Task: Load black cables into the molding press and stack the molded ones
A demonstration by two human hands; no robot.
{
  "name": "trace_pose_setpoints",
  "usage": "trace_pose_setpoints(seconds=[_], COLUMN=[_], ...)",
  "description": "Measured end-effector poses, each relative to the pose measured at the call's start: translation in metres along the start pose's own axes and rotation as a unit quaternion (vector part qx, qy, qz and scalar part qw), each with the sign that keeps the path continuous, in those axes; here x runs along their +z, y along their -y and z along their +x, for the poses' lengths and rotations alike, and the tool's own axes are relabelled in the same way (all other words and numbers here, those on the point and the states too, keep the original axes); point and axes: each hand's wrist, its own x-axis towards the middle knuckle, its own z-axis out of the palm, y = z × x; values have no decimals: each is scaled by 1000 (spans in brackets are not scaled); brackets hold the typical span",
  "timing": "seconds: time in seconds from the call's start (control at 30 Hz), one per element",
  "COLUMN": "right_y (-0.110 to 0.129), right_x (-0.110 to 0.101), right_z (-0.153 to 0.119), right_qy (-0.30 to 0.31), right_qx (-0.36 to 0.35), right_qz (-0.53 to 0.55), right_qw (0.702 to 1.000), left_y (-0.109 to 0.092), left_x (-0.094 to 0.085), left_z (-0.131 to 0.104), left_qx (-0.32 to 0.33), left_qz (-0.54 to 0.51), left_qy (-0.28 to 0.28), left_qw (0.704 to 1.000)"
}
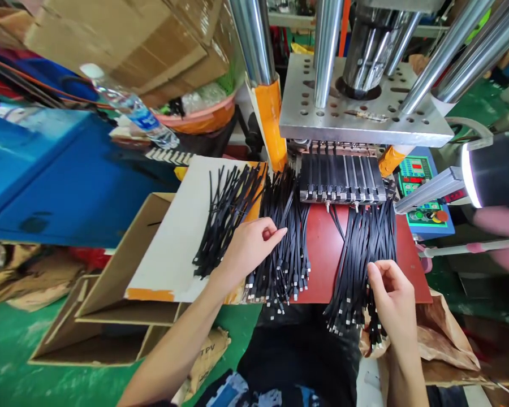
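My left hand point(250, 246) is over the middle bundle of black USB cables point(282, 249), thumb and forefinger pressed together; whether a cable is between them cannot be made out. My right hand point(392, 297) is closed at the right edge of another bundle of black USB cables point(352, 271), its thumb against the curled fingers; what they grip is hidden. That bundle hangs over the front edge of the red board point(322, 254). Behind it, a black slotted mould block point(343, 178) holds several cables with their metal plugs along its front.
A third cable bundle point(227, 220) lies on a white board point(169, 226) at left. Above the mould is a thick steel press plate point(365, 107) on chrome columns. A control panel point(422, 192) and ring lamp point(473, 175) stand right. Cardboard boxes point(110, 282) sit below left.
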Motion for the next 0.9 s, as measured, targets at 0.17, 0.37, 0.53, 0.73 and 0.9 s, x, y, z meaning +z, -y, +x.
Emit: trace_pose_setpoints(seconds=[0.17, 0.37, 0.53, 0.73, 0.9], right_y=[19, 24, 40, 48, 53], right_x=[0, 17, 40, 26, 34], right_z=[-17, -26, -35, -26, -12], right_qy=[52, 122, 200, 305, 209], right_qx=[-40, -80, -131, -116, -38], right_qz=[75, 111, 110, 95, 149], right_qw=[995, 983, 965, 940, 966], left_y=[-1, -6, -40, -60, -50], left_x=[-1, 3, 28, 32, 38], left_z=[1, -6, -38, -67, -72], left_qx=[22, -58, -94, 43, 108], left_qz=[14, -264, -463, -397, -313], left_qy=[-25, 145, 255, 163, 77], left_qw=[999, 952, 844, 902, 941])
